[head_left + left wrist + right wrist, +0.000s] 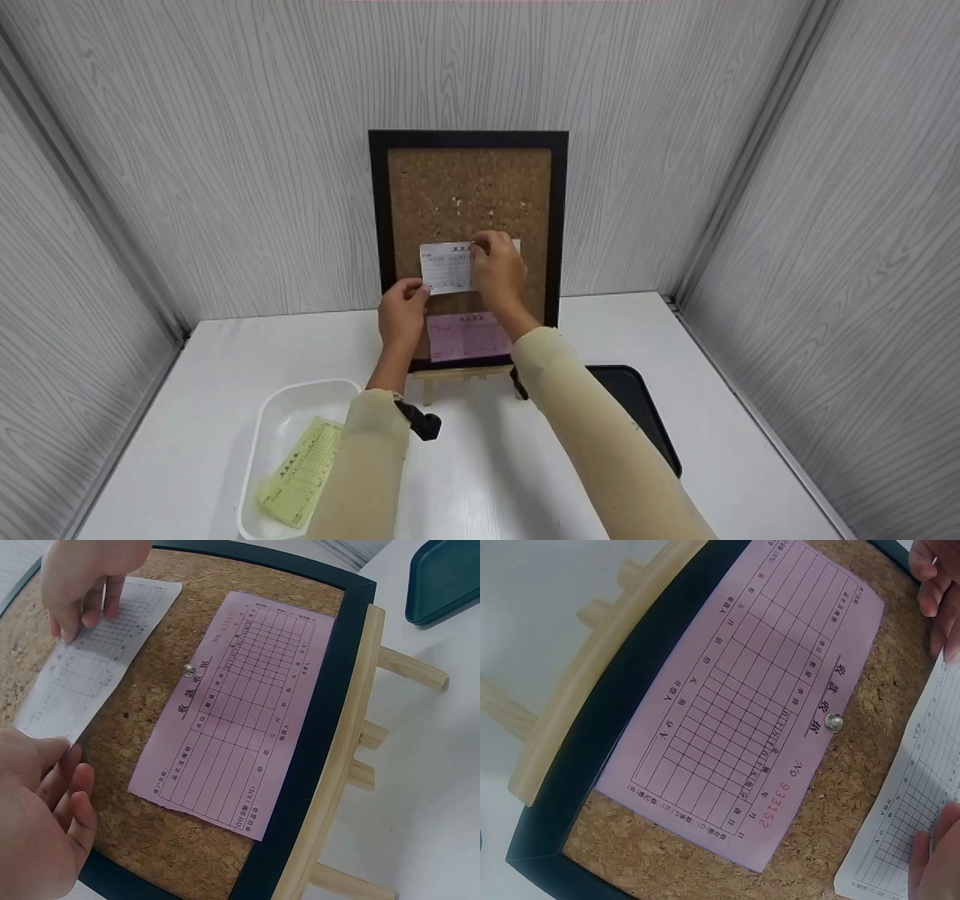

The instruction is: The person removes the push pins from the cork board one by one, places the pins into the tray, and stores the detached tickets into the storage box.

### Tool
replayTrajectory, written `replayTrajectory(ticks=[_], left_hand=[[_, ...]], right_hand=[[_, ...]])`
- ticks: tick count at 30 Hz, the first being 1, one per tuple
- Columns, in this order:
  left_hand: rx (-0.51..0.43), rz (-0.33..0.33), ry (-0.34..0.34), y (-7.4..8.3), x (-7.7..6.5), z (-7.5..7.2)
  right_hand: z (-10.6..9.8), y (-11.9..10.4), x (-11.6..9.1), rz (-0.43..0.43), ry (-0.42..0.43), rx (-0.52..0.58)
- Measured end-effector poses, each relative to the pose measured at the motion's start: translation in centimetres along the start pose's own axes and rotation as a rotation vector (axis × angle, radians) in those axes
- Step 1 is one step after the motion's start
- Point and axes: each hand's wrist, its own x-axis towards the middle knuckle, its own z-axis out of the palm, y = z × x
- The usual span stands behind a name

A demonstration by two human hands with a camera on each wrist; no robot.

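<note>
A white receipt slip [446, 270] lies across the middle of a black-framed corkboard [465, 176]. My left hand [403, 313] pinches its lower left corner between thumb and fingers. At the slip's top edge, near the middle, is my right hand [500, 271], fingers curled and fingertips against the paper; I cannot tell whether they hold something small. Below it, a pink receipt slip [465, 337] is fixed to the cork, a clear round-headed pushpin [833, 722] at its top edge. The right hand covers part of the white slip in the head view.
The board leans on a wooden easel [322, 772] by the back wall. At the front left, a white tray [251, 457] holds yellow receipt paper [304, 469]. A dark tray [637, 397] sits on the right, partly behind my right sleeve.
</note>
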Motion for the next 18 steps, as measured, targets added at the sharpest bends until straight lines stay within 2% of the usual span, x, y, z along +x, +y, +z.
replayTrajectory(ticks=[9, 18], left_hand=[[0.000, -0.003, 0.001, -0.02, 0.02, -0.13], [-0.005, 0.015, -0.009, -0.05, 0.03, -0.11]], right_hand=[[0.04, 0.14, -0.06, -0.044, 0.019, -0.034], [0.23, -0.08, -0.18, -0.034, 0.037, -0.086]])
